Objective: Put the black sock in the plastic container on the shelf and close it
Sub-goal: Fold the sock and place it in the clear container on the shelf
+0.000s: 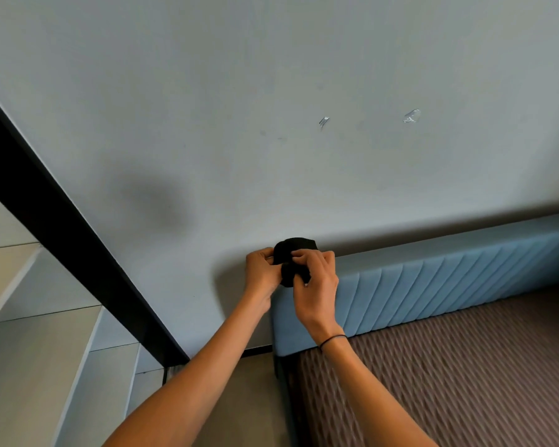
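sock: black sock (293, 257) bunched up in front of the blue headboard (433, 279) | fingers: your left hand (261, 269) and right hand (317, 285) both pinched on it | feel: light, floppy, so keep it balled | container: not in view, shelf (29, 317) left of headboard

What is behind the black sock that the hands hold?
Behind the black sock are the pale wall and the blue headboard. Both hands cover its sides.

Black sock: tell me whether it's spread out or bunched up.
Bunched up. The black sock is a compact wad pinched between the left hand and right hand.
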